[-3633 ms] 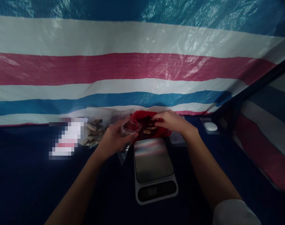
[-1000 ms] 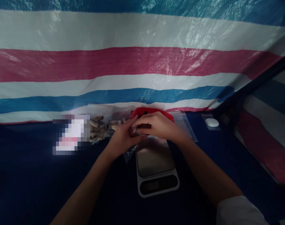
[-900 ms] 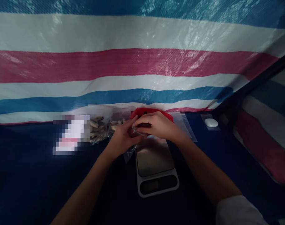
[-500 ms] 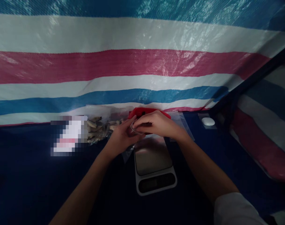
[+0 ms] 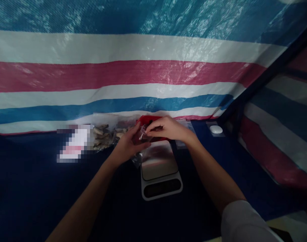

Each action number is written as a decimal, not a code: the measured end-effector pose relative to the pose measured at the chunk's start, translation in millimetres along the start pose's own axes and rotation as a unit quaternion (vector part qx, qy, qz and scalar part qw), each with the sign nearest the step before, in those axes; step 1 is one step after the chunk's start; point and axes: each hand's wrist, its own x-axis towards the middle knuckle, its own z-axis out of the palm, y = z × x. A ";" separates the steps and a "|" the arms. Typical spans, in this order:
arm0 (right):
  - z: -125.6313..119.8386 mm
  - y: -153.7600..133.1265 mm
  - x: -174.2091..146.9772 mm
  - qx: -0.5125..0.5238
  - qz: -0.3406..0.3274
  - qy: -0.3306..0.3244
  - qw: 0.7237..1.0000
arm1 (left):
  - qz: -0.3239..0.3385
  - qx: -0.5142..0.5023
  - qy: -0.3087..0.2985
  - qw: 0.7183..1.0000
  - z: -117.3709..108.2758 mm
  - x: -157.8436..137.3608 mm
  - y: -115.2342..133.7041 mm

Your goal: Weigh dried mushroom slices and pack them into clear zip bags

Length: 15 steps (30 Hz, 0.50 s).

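Note:
Between my hands is a clear plastic bag [image 5: 142, 135] with its mouth standing partly apart. My left hand [image 5: 128, 145] is curved round the bag's left side, thumb toward me. The fingertips of my right hand [image 5: 169, 128] pinch the bag's upper edge from the right. A red container [image 5: 148, 118] lies just behind, mostly covered by my hands. Right below them rests a white kitchen scale [image 5: 160, 168] with a shiny metal plate and a dark display. What the bag contains, if anything, I cannot make out.
Left of my hands lie clear bags of dried brownish pieces [image 5: 102, 136]. A blurred-out white and pink item [image 5: 74, 144] is farther left. Flat clear bags [image 5: 182, 144] and a white oval object [image 5: 216, 129] lie to the right. A striped tarp [image 5: 143, 72] rises behind the dark blue surface.
My view has shifted a little, so the scale appears higher and farther left. My right fingers have moved to the bag's edge, and the bag's mouth shows more clearly.

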 end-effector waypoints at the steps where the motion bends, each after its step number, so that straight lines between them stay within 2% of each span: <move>1: -0.6 0.7 -2.0 -0.005 -0.008 0.012 1.000 | -0.024 -0.031 -0.009 0.999 -4.2 -2.7 3.0; 3: -1.0 0.8 -6.3 -0.012 -0.025 0.038 0.999 | -0.071 -0.063 -0.005 0.995 -11.1 -8.3 8.3; 5: 0.1 -0.9 -10.8 -0.011 -0.038 0.064 0.997 | -0.093 -0.053 0.013 0.994 -14.1 -12.9 12.0; 11: 10.3 -4.6 -30.5 0.005 -0.048 0.138 0.989 | -0.072 -0.019 0.000 0.997 -4.9 -17.3 15.5; 15: 15.5 -1.9 -49.6 0.048 -0.019 0.153 0.987 | -0.069 -0.023 0.037 0.997 0.6 -18.9 22.5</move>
